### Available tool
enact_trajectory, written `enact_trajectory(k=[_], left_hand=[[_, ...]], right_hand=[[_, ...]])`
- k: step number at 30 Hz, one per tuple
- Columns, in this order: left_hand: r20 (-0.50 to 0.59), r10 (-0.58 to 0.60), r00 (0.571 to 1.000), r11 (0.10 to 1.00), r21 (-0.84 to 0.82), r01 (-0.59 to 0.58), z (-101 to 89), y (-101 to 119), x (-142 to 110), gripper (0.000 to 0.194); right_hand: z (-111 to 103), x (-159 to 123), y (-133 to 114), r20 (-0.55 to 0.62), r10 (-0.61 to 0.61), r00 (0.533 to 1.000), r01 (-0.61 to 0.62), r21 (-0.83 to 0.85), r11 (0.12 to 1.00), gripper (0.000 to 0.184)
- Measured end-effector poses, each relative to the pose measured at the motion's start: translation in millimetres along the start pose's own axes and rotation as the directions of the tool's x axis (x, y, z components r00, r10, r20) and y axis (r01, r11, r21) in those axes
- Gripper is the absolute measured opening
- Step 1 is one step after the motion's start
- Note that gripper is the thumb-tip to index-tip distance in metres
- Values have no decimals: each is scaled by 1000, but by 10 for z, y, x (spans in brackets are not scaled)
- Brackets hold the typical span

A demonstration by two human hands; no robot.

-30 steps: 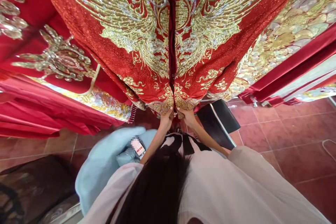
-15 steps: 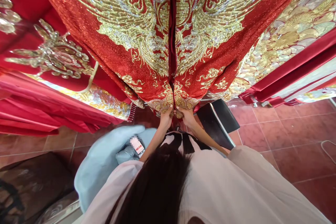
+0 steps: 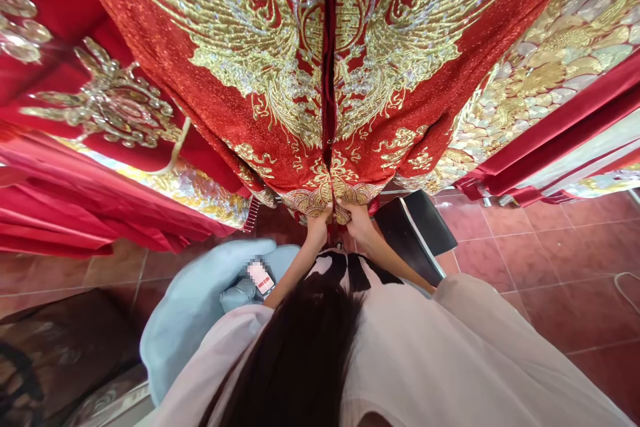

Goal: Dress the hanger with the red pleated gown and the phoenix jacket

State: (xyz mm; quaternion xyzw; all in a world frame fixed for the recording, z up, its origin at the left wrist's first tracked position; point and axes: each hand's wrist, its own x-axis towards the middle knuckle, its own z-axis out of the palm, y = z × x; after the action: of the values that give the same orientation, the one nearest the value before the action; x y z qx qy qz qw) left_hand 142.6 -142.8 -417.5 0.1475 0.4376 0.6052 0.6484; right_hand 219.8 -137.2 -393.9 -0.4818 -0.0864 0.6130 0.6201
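A red jacket [image 3: 210, 103] with gold and silver bird embroidery hangs in front of me, its front opening running down the middle. At its lower hem, my left hand [image 3: 319, 220] grips the left front edge, thumb on top. Right beside it, my right hand [image 3: 353, 215] pinches the right front edge in the same way. The two edges lie close together between my hands. My fingers are mostly hidden behind the cloth.
Other red embroidered garments hang at the left [image 3: 120, 103] and right [image 3: 535, 73]. A light blue seat [image 3: 175, 320] with a phone [image 3: 260, 277] on it is at my left. A black chair [image 3: 425, 223] stands to the right on the red tiled floor [image 3: 540, 260].
Both hands stay on the hem with only a very slight shift. The view has moved a little; the jacket hangs almost the same.
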Motion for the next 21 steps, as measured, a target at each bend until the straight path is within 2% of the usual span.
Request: enact_trajectory(k=[4, 6, 7, 9, 11, 12, 13, 15, 17, 21], left_hand=[[-10, 47, 999, 999, 23, -47, -46, -29, 16, 40], [-7, 67, 998, 997, 41, -67, -80, -26, 38, 38], [-6, 74, 997, 996, 51, -74, -98, -22, 49, 37], [-3, 75, 997, 994, 74, -75, -126, -14, 66, 34], [-5, 62, 998, 993, 98, -62, -143, -9, 74, 35], [-7, 59, 998, 993, 107, -57, -146, -8, 74, 37], [-10, 60, 998, 992, 113, -59, -148, -7, 73, 39], [-14, 74, 997, 990, 122, -71, -150, -6, 67, 45], [-13, 83, 996, 988, 130, -80, -154, -6, 63, 49], [-6, 59, 998, 987, 150, -57, -175, -24, 77, 47]], right_hand=[[-4, 25, -45, -3, 7, 1000, -7, -26, 1000, 40], [-48, -16, -66, 0, 109, 994, -109, -124, 986, 31], [-77, -56, -74, 1, 198, 980, -194, -188, 963, 23], [-136, -168, -82, 4, 396, 918, -376, -308, 874, 12], [-168, -286, -90, 28, 512, 859, -466, -375, 802, 13], [-167, -331, -99, 37, 530, 847, -474, -399, 785, 12], [-155, -361, -114, 38, 520, 854, -459, -417, 784, 10], [-100, -362, -160, 15, 429, 903, -381, -433, 817, 6], [-21, -305, -216, -9, 325, 946, -294, -451, 843, 10], [115, -168, -254, 0, 257, 966, -224, -489, 843, 23]])
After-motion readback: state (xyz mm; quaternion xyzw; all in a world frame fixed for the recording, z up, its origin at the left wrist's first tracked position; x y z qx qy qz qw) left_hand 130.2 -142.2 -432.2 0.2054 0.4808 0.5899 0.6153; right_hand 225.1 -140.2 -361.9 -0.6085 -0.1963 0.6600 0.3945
